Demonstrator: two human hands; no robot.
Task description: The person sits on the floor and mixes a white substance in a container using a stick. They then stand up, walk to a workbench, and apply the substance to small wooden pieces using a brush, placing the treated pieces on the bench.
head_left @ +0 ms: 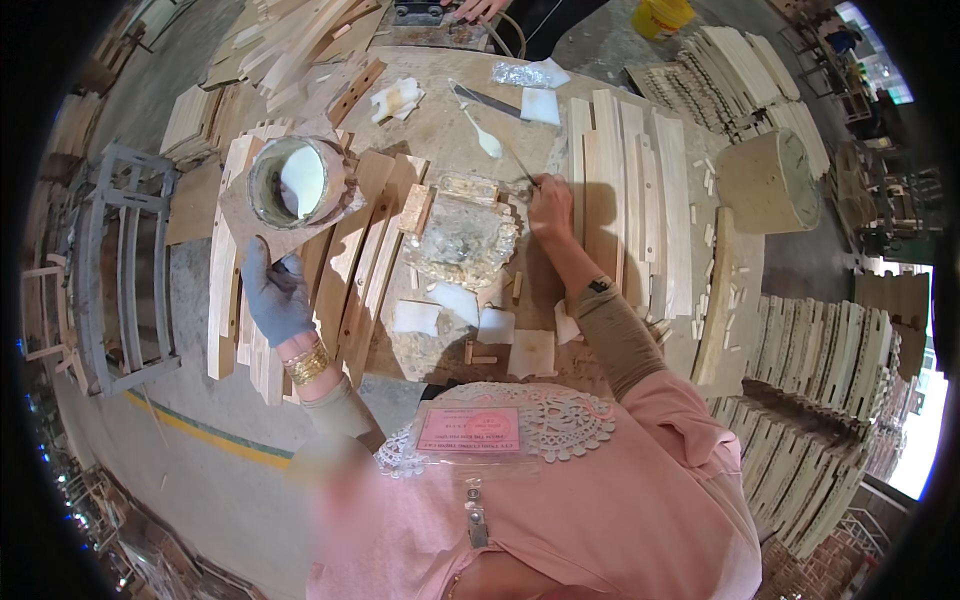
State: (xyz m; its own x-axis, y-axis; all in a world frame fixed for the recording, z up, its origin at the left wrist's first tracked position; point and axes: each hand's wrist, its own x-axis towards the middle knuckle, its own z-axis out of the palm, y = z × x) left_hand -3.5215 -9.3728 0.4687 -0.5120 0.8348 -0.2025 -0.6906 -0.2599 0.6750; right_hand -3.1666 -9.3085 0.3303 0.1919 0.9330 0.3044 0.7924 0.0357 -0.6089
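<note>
My left hand (277,297), in a grey glove, is at the lower edge of a flat board (238,208); its visible fingers are apart, and I cannot tell how firmly they touch it. On that board stands a round tub (262,190) smeared with dried residue, with white liquid (304,183) inside. My right hand (550,208) is bare and closed around a thin stick (519,163) that points up and left. Just beyond the stick lies a white spoon-shaped thing (488,143). Between my hands sits a crusted, glue-covered block (455,243) with a small wood piece (416,209) at its left.
Long wooden strips lie at left (372,260) and right (605,200) of the bench. White pads (531,353) are near me. Small dowels (704,235) lie by a large bucket (768,180). A metal rack (130,265) stands left; stacked wooden parts (815,350) stand right. Another person's hand (478,10) shows at the far side.
</note>
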